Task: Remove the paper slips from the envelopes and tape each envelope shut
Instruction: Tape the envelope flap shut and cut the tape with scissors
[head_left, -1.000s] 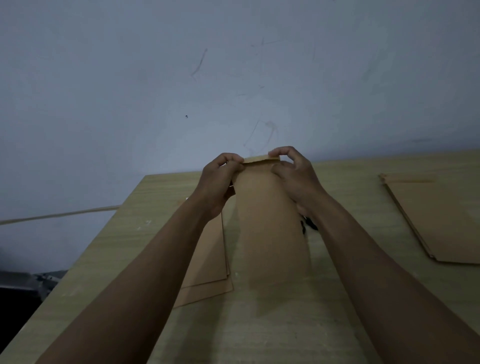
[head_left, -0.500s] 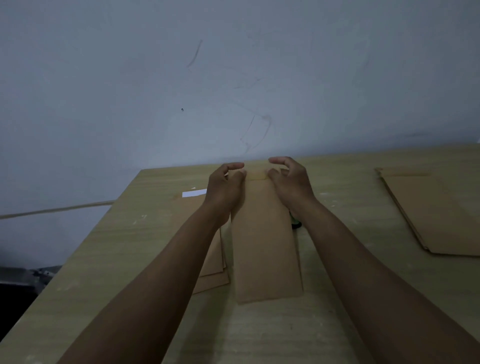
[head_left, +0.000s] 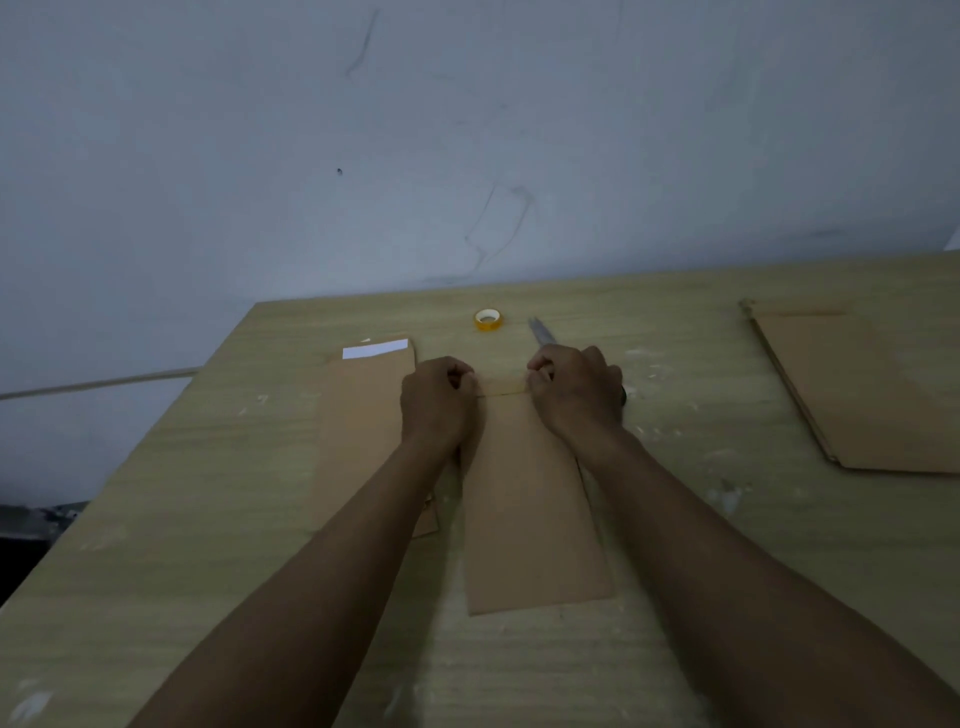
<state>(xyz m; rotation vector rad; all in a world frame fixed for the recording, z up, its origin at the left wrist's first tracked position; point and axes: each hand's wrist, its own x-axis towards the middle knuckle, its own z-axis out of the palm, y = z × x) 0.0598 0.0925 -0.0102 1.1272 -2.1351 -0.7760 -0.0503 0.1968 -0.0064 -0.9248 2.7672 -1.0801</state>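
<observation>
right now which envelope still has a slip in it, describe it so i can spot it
On the table, look left of the left hand at the stack of envelopes partly under that forearm. The top one has a white slip poking out of its far end; no other envelope shows any white.

The counter (head_left: 675, 519) is pale yellowish wood with fine grain lines and scattered whitish smudges. The envelope (head_left: 530, 519) under both grips is plain tan brown. Left of the left grip, a pile of envelopes (head_left: 363, 415) is the same brown, a white paper slip (head_left: 375, 349) at its top. Beyond the grips, the tape roll (head_left: 488, 319) is amber yellow. The wall (head_left: 467, 130) is grey-blue with faint dark scuffs.
</observation>
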